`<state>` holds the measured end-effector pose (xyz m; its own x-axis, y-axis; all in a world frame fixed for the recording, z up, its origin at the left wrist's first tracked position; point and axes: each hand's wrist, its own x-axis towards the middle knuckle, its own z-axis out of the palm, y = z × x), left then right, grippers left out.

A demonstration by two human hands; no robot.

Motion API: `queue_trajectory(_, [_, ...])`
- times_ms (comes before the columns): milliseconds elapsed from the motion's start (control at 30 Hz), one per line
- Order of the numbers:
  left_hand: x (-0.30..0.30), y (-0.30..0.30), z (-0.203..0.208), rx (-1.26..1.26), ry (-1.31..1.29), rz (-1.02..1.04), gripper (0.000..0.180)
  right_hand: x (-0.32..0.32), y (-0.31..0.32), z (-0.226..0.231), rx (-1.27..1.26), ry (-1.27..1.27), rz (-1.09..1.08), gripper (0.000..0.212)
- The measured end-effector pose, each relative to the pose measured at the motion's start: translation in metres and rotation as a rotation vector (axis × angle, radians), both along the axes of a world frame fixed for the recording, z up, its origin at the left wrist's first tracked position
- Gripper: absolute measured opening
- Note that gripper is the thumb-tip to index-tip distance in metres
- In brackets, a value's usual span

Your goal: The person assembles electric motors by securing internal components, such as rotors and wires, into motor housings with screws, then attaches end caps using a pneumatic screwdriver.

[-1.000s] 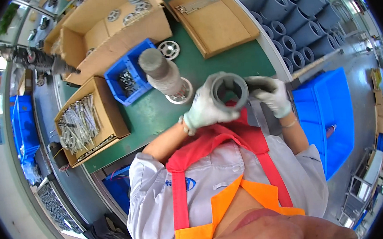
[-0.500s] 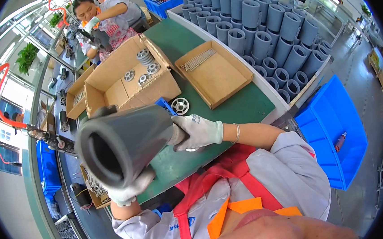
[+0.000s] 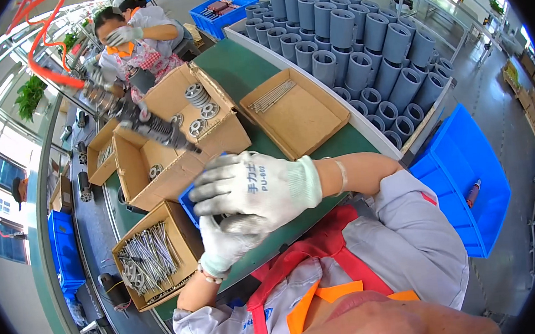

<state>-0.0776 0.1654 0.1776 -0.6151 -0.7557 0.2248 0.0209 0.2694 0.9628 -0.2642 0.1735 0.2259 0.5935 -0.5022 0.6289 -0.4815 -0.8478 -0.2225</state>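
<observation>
My right hand [image 3: 260, 189], in a white glove, lies across the top of my left hand [image 3: 226, 242], also gloved. The right fingers bend round to the left, with the thumb tucked below them. A small dark patch shows between the hands; what they close round is hidden. Just beyond my right fingers hangs a dark air screwdriver [image 3: 144, 117] on an orange hose, its tip pointing down at the hands. Left of my left hand stands a cardboard box of long screws [image 3: 152, 254] and metal discs. A blue bin [image 3: 187, 205] is partly covered by my right fingers.
A larger carton [image 3: 181, 152] holds metal end caps. To its right, a shallow cardboard tray [image 3: 314, 116] contains thin rods. Grey tubes [image 3: 360, 68] stand stacked at the back right. A blue crate [image 3: 460, 180] sits right of the green table [image 3: 221, 54]. A co-worker [image 3: 138, 45] sits far left.
The grey tube that both hands held is out of sight. My hands have come together, right over left. The screwdriver has swung in close, the screw box shows fully, and the co-worker's hand is raised.
</observation>
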Motion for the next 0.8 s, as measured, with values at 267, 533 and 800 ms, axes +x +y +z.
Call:
queue_trajectory(267, [-0.010, -0.006, -0.079, -0.121, -0.135, -0.054, 0.072, -0.004, 0.018, -0.018, 0.292, -0.084, -0.134, 0.034])
queue_trajectory(533, [0.010, -0.009, -0.143, 0.234, -0.170, 0.019, 0.093, -0.028, -0.005, -0.002, 0.541, -0.201, 0.223, 0.030])
queue_trajectory(800, [0.025, 0.037, -0.197, 0.149, -0.043, 0.165, 0.121, -0.078, -0.086, -0.085, 0.325, -0.206, -0.680, 0.037])
